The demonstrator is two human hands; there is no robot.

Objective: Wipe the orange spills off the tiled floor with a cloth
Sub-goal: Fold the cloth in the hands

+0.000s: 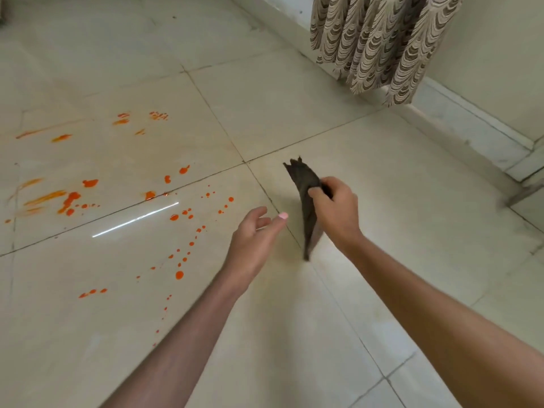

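Orange spills (pixel 70 200) lie as drops and smears across the cream tiled floor (pixel 397 172), spread over the left half of the view. My right hand (pixel 334 209) grips a dark brown cloth (pixel 306 198) near its upper part; the cloth hangs in the air above the floor, right of the spills. My left hand (pixel 254 240) is held out with relaxed fingers just left of the cloth and holds nothing. Small drops (pixel 179 274) trail toward my left forearm.
A patterned brown and cream curtain (pixel 376 45) hangs at the upper right, its hem just above the floor. A white skirting (pixel 459 125) runs along the wall on the right. A bright light streak reflects on the tile among the drops.
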